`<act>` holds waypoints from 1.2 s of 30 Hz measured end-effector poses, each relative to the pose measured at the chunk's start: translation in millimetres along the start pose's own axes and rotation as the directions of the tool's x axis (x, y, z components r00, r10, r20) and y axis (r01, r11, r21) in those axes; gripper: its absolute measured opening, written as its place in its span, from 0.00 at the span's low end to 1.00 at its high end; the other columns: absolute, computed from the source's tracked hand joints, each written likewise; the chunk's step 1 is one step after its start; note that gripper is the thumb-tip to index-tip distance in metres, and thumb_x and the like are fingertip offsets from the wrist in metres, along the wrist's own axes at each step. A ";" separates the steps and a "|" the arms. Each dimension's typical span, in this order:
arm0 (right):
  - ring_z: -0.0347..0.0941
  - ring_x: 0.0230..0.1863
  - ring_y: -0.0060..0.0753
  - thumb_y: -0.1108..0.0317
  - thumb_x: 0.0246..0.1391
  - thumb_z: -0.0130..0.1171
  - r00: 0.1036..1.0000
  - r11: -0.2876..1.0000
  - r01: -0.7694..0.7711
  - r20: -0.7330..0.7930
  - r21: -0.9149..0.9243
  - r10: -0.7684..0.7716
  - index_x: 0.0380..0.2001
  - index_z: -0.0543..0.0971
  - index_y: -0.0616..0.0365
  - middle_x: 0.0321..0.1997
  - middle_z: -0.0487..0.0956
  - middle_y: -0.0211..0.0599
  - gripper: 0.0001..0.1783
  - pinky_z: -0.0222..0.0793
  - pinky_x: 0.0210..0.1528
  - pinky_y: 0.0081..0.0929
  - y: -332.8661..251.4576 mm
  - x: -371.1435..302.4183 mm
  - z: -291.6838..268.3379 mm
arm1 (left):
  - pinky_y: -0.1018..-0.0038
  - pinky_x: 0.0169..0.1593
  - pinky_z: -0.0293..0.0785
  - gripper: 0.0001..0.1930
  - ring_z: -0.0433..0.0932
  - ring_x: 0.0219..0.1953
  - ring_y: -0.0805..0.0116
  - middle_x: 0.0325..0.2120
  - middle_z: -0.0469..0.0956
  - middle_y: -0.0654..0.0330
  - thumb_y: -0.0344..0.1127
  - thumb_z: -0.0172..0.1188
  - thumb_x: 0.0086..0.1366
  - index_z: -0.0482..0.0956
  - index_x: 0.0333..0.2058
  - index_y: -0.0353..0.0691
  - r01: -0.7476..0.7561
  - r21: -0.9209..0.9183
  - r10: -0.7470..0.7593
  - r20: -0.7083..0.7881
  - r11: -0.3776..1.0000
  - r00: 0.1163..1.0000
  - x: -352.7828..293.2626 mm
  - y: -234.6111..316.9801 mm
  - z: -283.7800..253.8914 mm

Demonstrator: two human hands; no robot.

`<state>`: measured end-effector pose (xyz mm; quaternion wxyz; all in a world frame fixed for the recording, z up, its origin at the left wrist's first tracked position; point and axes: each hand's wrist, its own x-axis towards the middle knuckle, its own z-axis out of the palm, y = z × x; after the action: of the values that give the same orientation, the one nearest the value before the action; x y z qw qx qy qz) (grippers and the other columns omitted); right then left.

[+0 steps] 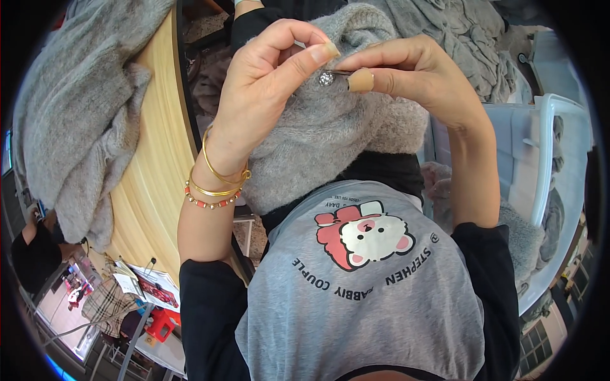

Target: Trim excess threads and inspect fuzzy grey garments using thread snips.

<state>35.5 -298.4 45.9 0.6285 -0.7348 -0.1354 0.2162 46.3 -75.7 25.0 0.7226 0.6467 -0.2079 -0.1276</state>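
A fuzzy grey knit garment [318, 133] lies bunched across my lap. On it sits a round, sparkling silver button [326, 79], right below my fingertips. Thumb and index finger of my left hand [273, 70] are pinched together just above the button; what they hold, if anything, is too small to make out. From the right, my right hand [419, 76] grips a thin dark pointed tool [340, 72] whose tip reaches the button; its kind is not clear. A tan covering [361, 80] wraps my right thumb tip.
To the left, a wooden table [149, 159] carries a heap of grey knitwear [82, 114]. More grey knit pieces [457, 38] are piled beyond my lap. At the right stands a translucent plastic bin [546, 159] with knits inside. A red stool [163, 325] is at lower left.
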 end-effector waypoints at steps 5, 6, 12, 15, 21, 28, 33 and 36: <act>0.77 0.37 0.18 0.70 0.51 0.65 0.996 0.996 -0.093 0.013 0.003 0.093 0.40 0.83 0.61 0.36 0.84 0.32 0.12 0.72 0.41 0.14 -3.1 2.2 -2.3 | 0.86 0.40 0.67 0.05 0.70 0.35 0.85 0.32 0.74 0.70 0.30 0.57 0.67 0.76 0.38 0.36 -0.015 0.005 0.014 0.022 1.000 1.000 1.4 1.3 0.5; 0.77 0.37 0.18 0.70 0.51 0.65 0.997 0.997 -0.079 0.014 0.006 0.079 0.40 0.83 0.61 0.36 0.84 0.32 0.12 0.72 0.41 0.14 -5.2 3.2 -2.5 | 0.86 0.40 0.67 0.05 0.71 0.35 0.85 0.32 0.74 0.69 0.30 0.56 0.67 0.76 0.38 0.36 -0.024 0.006 0.024 0.017 1.000 1.000 1.4 2.4 0.1; 0.69 0.27 0.12 0.67 0.45 0.69 0.972 0.973 -0.228 0.066 0.035 0.225 0.39 0.84 0.61 0.28 0.80 0.25 0.16 0.59 0.27 0.12 -15.0 4.5 -3.7 | 0.81 0.44 0.70 0.03 0.73 0.39 0.78 0.36 0.74 0.65 0.27 0.55 0.66 0.76 0.36 0.34 0.037 -0.044 -0.035 0.052 0.998 0.998 -2.2 9.6 3.4; 0.70 0.25 0.13 0.70 0.47 0.67 0.967 0.954 -0.255 0.064 0.158 0.248 0.37 0.84 0.64 0.26 0.81 0.28 0.13 0.61 0.26 0.13 -8.0 -3.2 -10.7 | 0.79 0.41 0.68 0.05 0.72 0.37 0.76 0.32 0.72 0.64 0.31 0.59 0.64 0.77 0.33 0.36 -0.106 0.134 0.093 0.102 0.985 0.990 4.3 1.3 8.3; 0.65 0.18 0.13 0.74 0.44 0.67 0.950 0.912 -0.294 0.192 0.287 0.246 0.34 0.83 0.66 0.23 0.79 0.30 0.11 0.53 0.19 0.11 6.6 4.4 -11.7 | 0.76 0.38 0.68 0.05 0.73 0.34 0.71 0.31 0.72 0.62 0.33 0.60 0.62 0.77 0.31 0.37 -0.056 0.123 0.049 0.062 0.991 0.997 -3.5 10.7 10.6; 0.59 0.14 0.11 0.64 0.45 0.70 0.972 0.955 -0.198 0.168 0.222 0.162 0.29 0.82 0.66 0.17 0.75 0.28 0.14 0.48 0.15 0.13 11.0 5.2 -12.9 | 0.74 0.35 0.69 0.08 0.74 0.31 0.69 0.29 0.73 0.60 0.35 0.63 0.58 0.77 0.29 0.36 -0.130 0.144 0.129 0.017 0.981 0.992 -4.4 4.8 14.1; 0.60 0.13 0.10 0.62 0.49 0.69 0.963 0.934 -0.204 0.231 0.294 0.138 0.31 0.81 0.63 0.20 0.77 0.28 0.14 0.49 0.14 0.10 32.4 -1.7 -23.7 | 0.74 0.33 0.70 0.08 0.74 0.30 0.70 0.27 0.74 0.60 0.34 0.63 0.55 0.77 0.28 0.35 -0.146 0.076 0.145 0.025 0.986 0.989 -1.1 0.8 24.5; 0.61 0.12 0.11 0.61 0.48 0.69 0.964 0.911 -0.254 0.161 0.324 0.211 0.33 0.81 0.63 0.21 0.77 0.30 0.15 0.49 0.13 0.10 33.4 -16.5 -29.1 | 0.75 0.35 0.69 0.08 0.74 0.31 0.71 0.27 0.74 0.61 0.34 0.63 0.55 0.77 0.28 0.36 -0.220 0.086 0.215 0.059 0.972 0.975 3.8 -6.9 26.8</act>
<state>32.9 -337.1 19.0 0.7067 -0.6105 -0.0455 0.3546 37.7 -101.9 20.8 0.6962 0.6494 -0.3010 -0.0539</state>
